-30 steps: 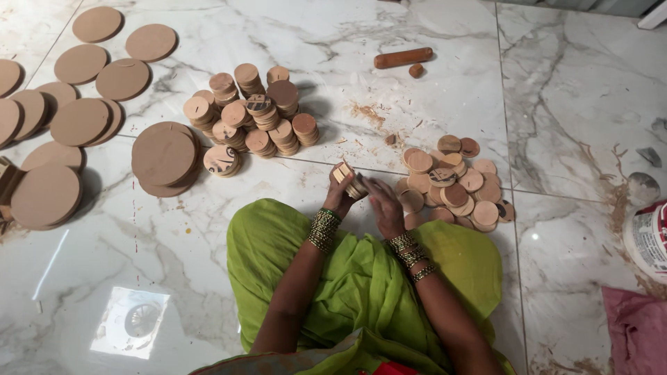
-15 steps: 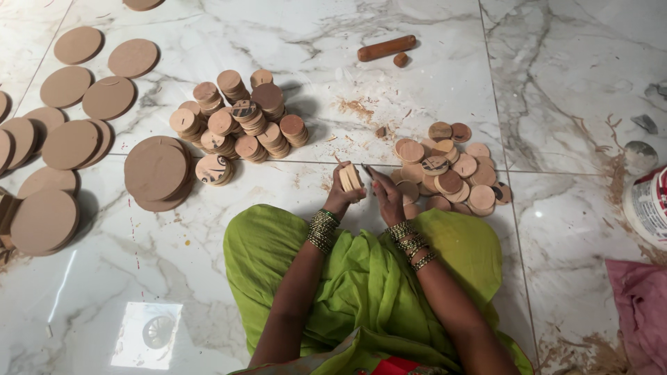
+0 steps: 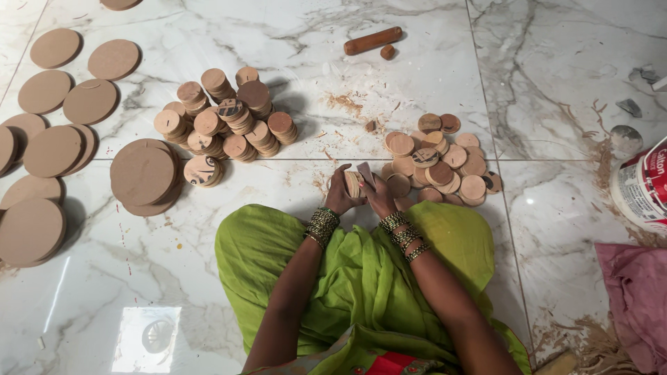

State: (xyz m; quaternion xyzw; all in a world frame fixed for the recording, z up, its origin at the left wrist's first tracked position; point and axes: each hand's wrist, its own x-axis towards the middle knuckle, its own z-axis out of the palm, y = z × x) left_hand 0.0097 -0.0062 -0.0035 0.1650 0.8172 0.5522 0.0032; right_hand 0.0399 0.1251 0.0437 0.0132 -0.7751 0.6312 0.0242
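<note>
My left hand (image 3: pixel 340 194) grips a small stack of round wooden discs (image 3: pixel 353 183) on edge, just above my green-clad lap. My right hand (image 3: pixel 379 196) presses a small brown piece of sandpaper (image 3: pixel 365 173) against the stack's rim. Both wrists wear several bangles. Right beside my right hand lies a loose pile of small discs (image 3: pixel 438 163) on the marble floor. Stacks of similar small discs (image 3: pixel 229 125) stand to the upper left of my hands.
Large round boards (image 3: pixel 142 173) lie stacked left of the small stacks, with more large discs (image 3: pixel 52 132) spread at the far left. A wooden roller (image 3: pixel 372 40) lies at the top. A white tub (image 3: pixel 643 184) and pink cloth (image 3: pixel 636 292) sit at the right. Sawdust is scattered about.
The view has shifted slightly; the sandpaper in my right hand has moved against the disc stack. Both hands stay together at the same spot.
</note>
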